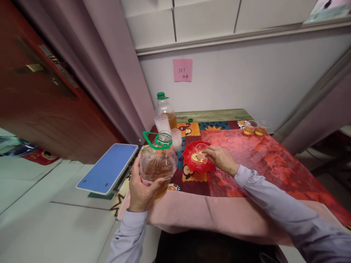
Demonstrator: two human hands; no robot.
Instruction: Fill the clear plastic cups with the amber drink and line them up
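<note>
My left hand (pixel 144 188) is wrapped round the lower side of a large clear plastic jug (pixel 157 166), part full of amber liquid. The jug's neck is uncapped, with a green carry handle (pixel 149 138) around it. My right hand (pixel 218 157) reaches over a scalloped red dish (pixel 189 160) with a yellow pattern at its centre. Its fingers are pinched on a small clear plastic cup (pixel 201 148) in the dish; the cup's lower part is hard to make out.
Behind the jug are two stacks of clear cups (pixel 162 123) and a second, green-capped jug (pixel 164 106). A loose green cap (pixel 190 120) lies farther back. Two cups with amber liquid (pixel 249 128) stand at the table's far right. A blue-topped stool (pixel 109 168) is at the left.
</note>
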